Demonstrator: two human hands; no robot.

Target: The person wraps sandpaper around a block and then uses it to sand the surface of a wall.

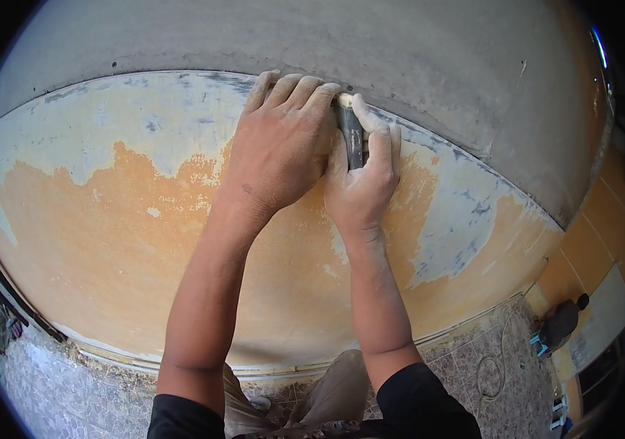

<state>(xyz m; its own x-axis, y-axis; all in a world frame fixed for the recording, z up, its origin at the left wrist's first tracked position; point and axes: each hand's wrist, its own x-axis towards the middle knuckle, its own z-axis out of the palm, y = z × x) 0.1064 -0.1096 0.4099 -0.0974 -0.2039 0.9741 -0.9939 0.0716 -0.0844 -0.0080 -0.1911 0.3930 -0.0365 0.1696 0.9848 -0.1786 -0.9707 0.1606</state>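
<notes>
My right hand (362,179) grips a black tool (354,135) that looks like a scraper. Its black body stands between thumb and fingers, pale at the upper end; the working end is hidden. Close at its left, my left hand (279,150) bears on the wall with palm down. Its fingers are side by side and bent over at the tips, the thumb is out of sight, and what they hold is hidden. Pale dust coats the fingers of both hands. Around them, the wall (129,212) has orange paint with ragged white patches, ending at a curved upper border.
Plain grey surface (415,66) lies above the border. Below, patterned floor tiles (100,388) meet the wall's foot. A hose or cord (501,369) loops on the floor at right, near a person in dark clothes (560,325). Dark rails (12,300) stand at far left.
</notes>
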